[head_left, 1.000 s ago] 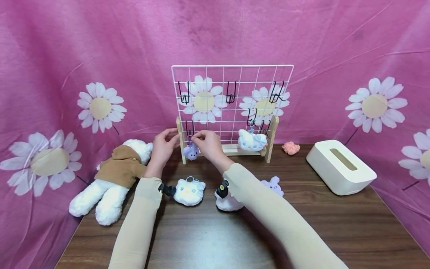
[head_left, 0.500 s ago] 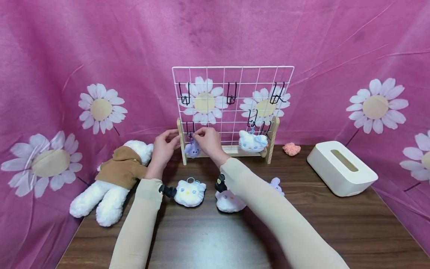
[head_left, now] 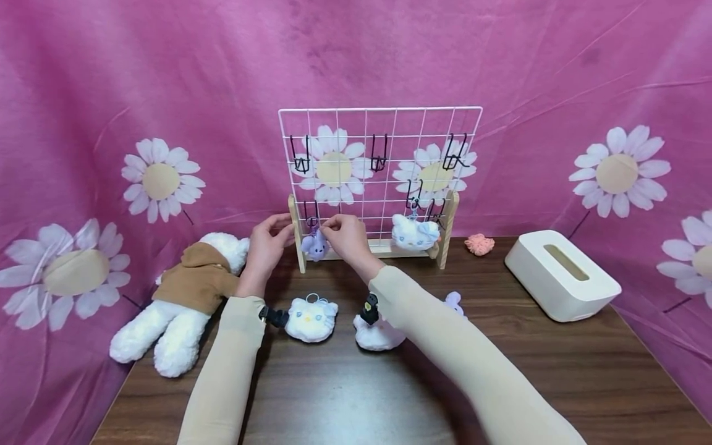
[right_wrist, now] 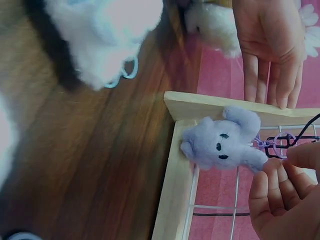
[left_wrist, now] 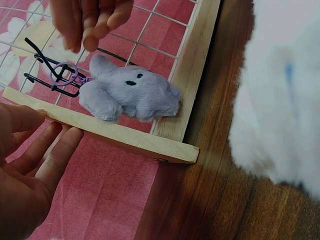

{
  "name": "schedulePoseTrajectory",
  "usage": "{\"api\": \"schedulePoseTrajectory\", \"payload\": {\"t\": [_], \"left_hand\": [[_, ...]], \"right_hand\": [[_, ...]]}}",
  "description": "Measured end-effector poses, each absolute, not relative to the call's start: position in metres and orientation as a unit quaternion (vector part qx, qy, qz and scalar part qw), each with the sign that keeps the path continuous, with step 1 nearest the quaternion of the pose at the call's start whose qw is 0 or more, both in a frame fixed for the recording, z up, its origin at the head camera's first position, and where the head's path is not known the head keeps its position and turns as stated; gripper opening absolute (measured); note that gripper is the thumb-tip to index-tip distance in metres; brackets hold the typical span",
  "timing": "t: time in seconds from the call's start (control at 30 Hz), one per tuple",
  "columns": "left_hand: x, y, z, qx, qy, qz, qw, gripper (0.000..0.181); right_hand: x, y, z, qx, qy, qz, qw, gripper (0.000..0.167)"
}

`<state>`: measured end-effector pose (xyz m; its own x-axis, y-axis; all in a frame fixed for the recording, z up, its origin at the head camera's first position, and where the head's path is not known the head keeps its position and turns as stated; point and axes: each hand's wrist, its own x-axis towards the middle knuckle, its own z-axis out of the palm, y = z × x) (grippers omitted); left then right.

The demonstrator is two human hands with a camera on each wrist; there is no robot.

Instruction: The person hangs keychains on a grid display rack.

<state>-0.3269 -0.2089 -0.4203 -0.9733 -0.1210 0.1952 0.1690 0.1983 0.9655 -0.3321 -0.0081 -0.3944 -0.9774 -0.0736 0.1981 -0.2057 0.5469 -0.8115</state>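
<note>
A lilac plush keychain (left_wrist: 132, 92) hangs low on the left of the white wire grid rack (head_left: 395, 109). Its purple ring (left_wrist: 65, 74) is around a black hook (left_wrist: 50, 75) in the left wrist view. Beside the plush's ear, my right hand (head_left: 347, 238) has loosely curled fingers, and nothing shows between them; whether they brush the ear, I cannot tell. My left hand (head_left: 267, 244) touches the rack's left wooden post (left_wrist: 115, 131) with thumb and fairly straight fingers. A white cat-face plush (head_left: 414, 233) hangs from another hook toward the right.
On the table lie a white cat-face plush (head_left: 311, 319), a white plush (head_left: 378, 335) and a lilac plush (head_left: 453, 303), the last two partly behind my right arm. A teddy bear (head_left: 191, 278) lies left. Rightward are a pink fluffy piece (head_left: 479, 244) and tissue box (head_left: 562, 278).
My right fingers, earlier at the lilac plush's ring, have let it go and shifted slightly right to its ear. The plush hangs from the hook. The left hand stays at the post.
</note>
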Motion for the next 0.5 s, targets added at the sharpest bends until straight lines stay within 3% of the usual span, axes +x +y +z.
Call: {"api": "schedulePoseTrajectory", "payload": {"t": [0.5], "left_hand": [[-0.325,-0.209,-0.419,-0.019,-0.766,-0.633,0.113,0.036]], "right_hand": [[-0.269,0.066,-0.369,0.148,-0.871,0.468,0.019,0.016]]}}
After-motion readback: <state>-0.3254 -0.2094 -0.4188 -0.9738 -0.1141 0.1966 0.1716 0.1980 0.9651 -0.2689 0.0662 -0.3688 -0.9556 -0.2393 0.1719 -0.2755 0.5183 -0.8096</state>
